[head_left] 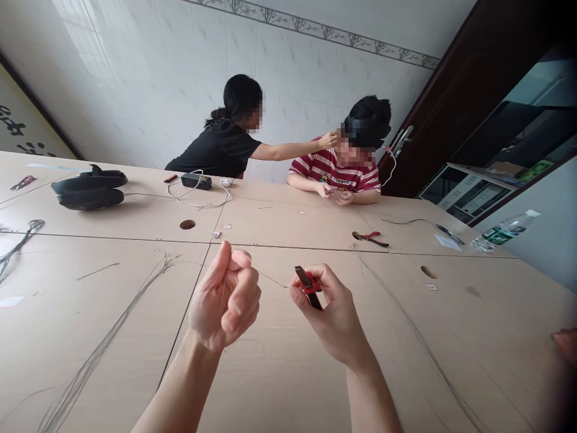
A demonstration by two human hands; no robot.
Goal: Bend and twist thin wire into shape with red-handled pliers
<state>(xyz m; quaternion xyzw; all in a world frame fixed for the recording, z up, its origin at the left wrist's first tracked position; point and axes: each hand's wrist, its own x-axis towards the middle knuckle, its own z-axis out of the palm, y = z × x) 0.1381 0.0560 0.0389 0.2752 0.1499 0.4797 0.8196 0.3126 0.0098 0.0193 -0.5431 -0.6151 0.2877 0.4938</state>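
Observation:
My left hand [225,300] is raised over the table with its fingers curled and its thumb up, closed on a thin wire [273,279]. That wire stretches across to the fingertips of my right hand [331,313]. A red-and-dark hand tool [309,282] is gripped in my right hand; my fingers cover much of it, so its exact kind is not clear. Bundles of thin wire lie to either side, one left bundle [112,325] and one right bundle [406,313].
Red-handled pliers [373,238] lie beyond my right hand. A water bottle [505,231] stands at the right. At the far left are a black case [90,191] and a black power adapter [196,181]. Two people sit across the table [279,373], one reaching toward the other's head.

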